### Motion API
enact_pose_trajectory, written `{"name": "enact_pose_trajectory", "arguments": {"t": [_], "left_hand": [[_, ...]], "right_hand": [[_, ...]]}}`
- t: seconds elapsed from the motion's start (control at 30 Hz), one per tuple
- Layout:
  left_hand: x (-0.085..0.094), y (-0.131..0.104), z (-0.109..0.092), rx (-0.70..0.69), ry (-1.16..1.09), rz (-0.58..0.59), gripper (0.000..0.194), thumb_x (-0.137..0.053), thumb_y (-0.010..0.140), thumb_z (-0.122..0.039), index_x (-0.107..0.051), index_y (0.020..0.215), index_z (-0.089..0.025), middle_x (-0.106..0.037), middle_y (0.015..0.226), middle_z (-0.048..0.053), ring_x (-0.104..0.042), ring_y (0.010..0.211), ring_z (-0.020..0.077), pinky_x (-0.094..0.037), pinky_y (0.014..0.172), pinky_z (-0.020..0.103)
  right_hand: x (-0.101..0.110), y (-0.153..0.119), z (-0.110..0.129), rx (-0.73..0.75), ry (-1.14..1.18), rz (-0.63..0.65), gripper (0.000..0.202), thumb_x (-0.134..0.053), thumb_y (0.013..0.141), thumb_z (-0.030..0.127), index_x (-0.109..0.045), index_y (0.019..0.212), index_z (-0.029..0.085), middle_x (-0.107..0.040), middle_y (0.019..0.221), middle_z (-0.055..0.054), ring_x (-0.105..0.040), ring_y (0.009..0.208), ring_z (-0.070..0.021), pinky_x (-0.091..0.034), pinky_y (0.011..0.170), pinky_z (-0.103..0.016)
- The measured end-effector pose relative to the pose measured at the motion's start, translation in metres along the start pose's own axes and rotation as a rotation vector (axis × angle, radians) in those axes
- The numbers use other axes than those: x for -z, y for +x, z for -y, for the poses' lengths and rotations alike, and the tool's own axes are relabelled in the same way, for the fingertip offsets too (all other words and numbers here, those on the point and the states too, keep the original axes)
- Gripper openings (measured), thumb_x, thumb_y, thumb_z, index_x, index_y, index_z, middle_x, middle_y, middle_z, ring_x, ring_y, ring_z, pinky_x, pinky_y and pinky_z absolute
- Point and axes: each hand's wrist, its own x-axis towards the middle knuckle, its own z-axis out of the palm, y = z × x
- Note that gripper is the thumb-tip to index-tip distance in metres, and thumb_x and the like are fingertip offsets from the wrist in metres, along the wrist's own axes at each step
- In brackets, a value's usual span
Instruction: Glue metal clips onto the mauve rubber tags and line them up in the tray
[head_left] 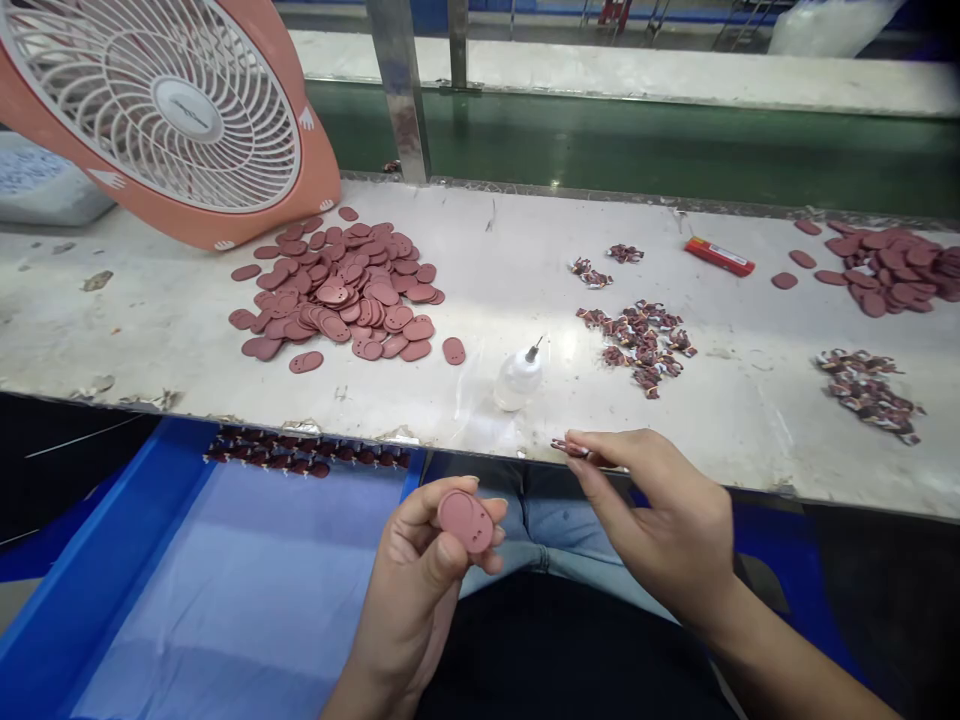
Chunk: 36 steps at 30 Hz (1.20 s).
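Between the thumb and fingers of my left hand (420, 570) is a reddish-brown oval plastic disc (466, 521), its face with small holes turned up toward me. My right hand (660, 520) pinches a small brown figurine piece (570, 448) at the table's front edge; its exact shape is partly hidden by the fingers. Just beyond the hands stands a translucent glue bottle (519, 378) with a thin needle tip. A heap of similar oval discs (352, 285) lies to the left, and a cluster of small brown figurine pieces (641, 340) lies to the right.
An orange fan (187, 110) stands at the back left. A blue bin (217, 600) below the edge holds rows of assembled pieces (300, 452). A red box (718, 256), more discs (885, 265) and more figurine pieces (870, 395) lie right. A green conveyor belt (600, 150) runs behind.
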Motion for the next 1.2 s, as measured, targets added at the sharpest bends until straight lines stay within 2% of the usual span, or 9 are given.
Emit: {"name": "enact_pose_trajectory", "arguments": {"t": [0.1, 0.2, 0.37, 0.5, 0.6, 0.7, 0.87, 1.0, 1.2], "left_hand": [[-0.001, 0.001, -0.001, -0.014, 0.018, -0.127, 0.043, -0.092, 0.048, -0.044, -0.077, 0.082, -0.023, -0.075, 0.071, 0.002, -0.062, 0.057, 0.0107, -0.053, 0.055, 0.018], [-0.003, 0.001, -0.002, -0.024, 0.038, -0.195, 0.044, -0.092, 0.047, -0.045, -0.076, 0.082, -0.024, -0.075, 0.072, 0.002, -0.06, 0.053, 0.0092, -0.053, 0.055, 0.018], [-0.006, 0.008, 0.0, -0.049, 0.012, -0.176, 0.045, -0.093, 0.043, -0.041, -0.077, 0.082, -0.024, -0.077, 0.071, 0.003, -0.063, 0.056, 0.0123, -0.052, 0.05, 0.017], [-0.008, 0.013, 0.004, -0.043, 0.029, -0.157, 0.046, -0.094, 0.043, -0.04, -0.078, 0.082, -0.024, -0.077, 0.071, 0.004, -0.063, 0.055, 0.0123, -0.052, 0.049, 0.017], [-0.009, 0.015, 0.005, -0.019, 0.052, -0.182, 0.048, -0.094, 0.039, -0.042, -0.078, 0.081, -0.024, -0.077, 0.07, 0.004, -0.061, 0.051, 0.0119, -0.051, 0.048, 0.019], [-0.011, 0.015, 0.006, -0.008, 0.073, -0.195, 0.05, -0.094, 0.037, -0.044, -0.077, 0.079, -0.023, -0.076, 0.069, 0.004, -0.06, 0.049, 0.0117, -0.05, 0.047, 0.02], [-0.012, 0.013, 0.007, 0.014, 0.08, -0.179, 0.051, -0.094, 0.036, -0.045, -0.077, 0.079, -0.023, -0.075, 0.068, 0.003, -0.059, 0.05, 0.0122, -0.049, 0.047, 0.021], [-0.013, 0.009, 0.008, 0.027, 0.074, -0.131, 0.047, -0.092, 0.045, -0.045, -0.077, 0.083, -0.022, -0.075, 0.071, 0.004, -0.061, 0.056, 0.0127, -0.05, 0.051, 0.02], [-0.017, 0.003, 0.004, 0.099, 0.041, 0.003, 0.042, -0.09, 0.053, -0.046, -0.077, 0.084, -0.022, -0.075, 0.072, 0.003, -0.062, 0.057, 0.0106, -0.05, 0.057, 0.02]], "right_hand": [[-0.002, -0.002, -0.013, 0.114, -0.1, 0.022, 0.024, -0.056, 0.097, 0.005, -0.061, 0.116, 0.019, -0.064, 0.104, -0.003, -0.061, 0.088, -0.0186, -0.052, 0.079, -0.033], [0.01, -0.002, -0.029, 0.142, -0.238, -0.006, 0.024, -0.054, 0.098, 0.006, -0.06, 0.118, 0.018, -0.063, 0.108, -0.005, -0.061, 0.09, -0.0201, -0.052, 0.081, -0.036], [0.058, -0.006, -0.073, 0.109, -0.521, -0.071, 0.02, -0.053, 0.1, 0.011, -0.061, 0.117, 0.018, -0.062, 0.111, -0.006, -0.06, 0.096, -0.0235, -0.049, 0.088, -0.04], [0.089, -0.012, -0.1, 0.052, -0.664, -0.078, 0.017, -0.051, 0.1, 0.016, -0.062, 0.113, 0.016, -0.062, 0.105, -0.007, -0.058, 0.094, -0.0269, -0.047, 0.086, -0.044], [0.093, -0.004, -0.1, 0.073, -0.664, -0.028, 0.024, -0.047, 0.099, 0.017, -0.06, 0.12, 0.016, -0.059, 0.112, -0.009, -0.056, 0.099, -0.0268, -0.047, 0.089, -0.043], [0.086, 0.015, -0.095, 0.15, -0.666, 0.09, 0.031, -0.047, 0.099, 0.012, -0.059, 0.126, 0.02, -0.057, 0.115, -0.008, -0.054, 0.1, -0.0257, -0.046, 0.09, -0.042], [0.077, 0.036, -0.098, 0.264, -0.665, 0.281, 0.025, -0.05, 0.1, 0.013, -0.067, 0.116, 0.022, -0.058, 0.106, -0.008, -0.053, 0.092, -0.0245, -0.048, 0.083, -0.039], [0.078, 0.026, -0.094, 0.311, -0.579, 0.331, 0.022, -0.046, 0.107, 0.023, -0.066, 0.112, 0.018, -0.058, 0.106, -0.008, -0.055, 0.092, -0.0224, -0.048, 0.084, -0.036], [0.076, -0.002, -0.079, 0.369, -0.472, 0.384, 0.037, -0.05, 0.107, 0.041, -0.056, 0.131, 0.014, -0.058, 0.114, -0.01, -0.057, 0.093, -0.027, -0.047, 0.084, -0.043]]}}
